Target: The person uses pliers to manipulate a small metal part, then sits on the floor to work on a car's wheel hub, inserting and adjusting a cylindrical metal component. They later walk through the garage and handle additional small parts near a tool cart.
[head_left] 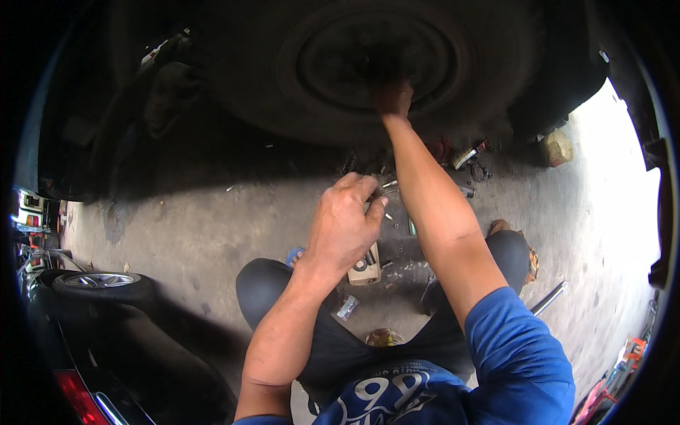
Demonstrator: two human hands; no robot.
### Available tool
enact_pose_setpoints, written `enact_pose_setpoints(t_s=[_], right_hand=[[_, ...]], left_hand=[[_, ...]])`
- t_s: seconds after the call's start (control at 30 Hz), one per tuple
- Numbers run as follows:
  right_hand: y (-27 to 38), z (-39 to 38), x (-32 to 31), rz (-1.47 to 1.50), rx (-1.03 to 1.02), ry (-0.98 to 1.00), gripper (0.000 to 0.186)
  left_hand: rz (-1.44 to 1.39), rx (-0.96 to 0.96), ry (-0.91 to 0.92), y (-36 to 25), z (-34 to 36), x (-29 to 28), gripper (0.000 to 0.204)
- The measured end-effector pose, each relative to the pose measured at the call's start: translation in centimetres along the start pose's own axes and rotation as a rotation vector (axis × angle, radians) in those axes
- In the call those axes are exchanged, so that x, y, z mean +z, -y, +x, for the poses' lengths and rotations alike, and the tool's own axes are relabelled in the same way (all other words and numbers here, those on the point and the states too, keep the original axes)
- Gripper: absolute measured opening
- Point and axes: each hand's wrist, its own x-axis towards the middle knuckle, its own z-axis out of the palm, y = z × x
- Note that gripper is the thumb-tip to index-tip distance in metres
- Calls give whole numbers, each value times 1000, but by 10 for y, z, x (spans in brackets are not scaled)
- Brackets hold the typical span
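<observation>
Here, the bare right hand (395, 99) reaches to the centre of a large, dark, round wheel (340, 53), its grip lost in shadow; closer in, the bare left hand (346, 218) curls, whether pinching anything unclear, a tan cardboard box (367, 275) lying beyond its wrist.

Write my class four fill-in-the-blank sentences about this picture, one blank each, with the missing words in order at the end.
1. The person's ____ hand is at the dark wheel.
2. In the picture, the left hand appears ____ the wheel, not above it.
3. The person's shirt is mostly ____ in colour.
4. A tail light at the lower left is coloured ____.

Missing words: right; below; blue; red.
</observation>
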Motion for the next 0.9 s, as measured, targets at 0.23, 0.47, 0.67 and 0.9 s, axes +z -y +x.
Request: enact_pose_setpoints(t_s=[0.23,0.47,0.67,0.9], right_hand=[[6,1,-7,-77,268,211,32],[55,-44,-171,808,1005,717,27],[103,-50,-310,181,320,918,28],[108,-53,-382,126,245,607,27]], left_hand=[[36,-18,-39,13,1,-5,15],[12,-251,-193,18,14,-28,16],[-297,-191,13,2,7,3,24],[-765,-237,384,-17,-16,24,30]])
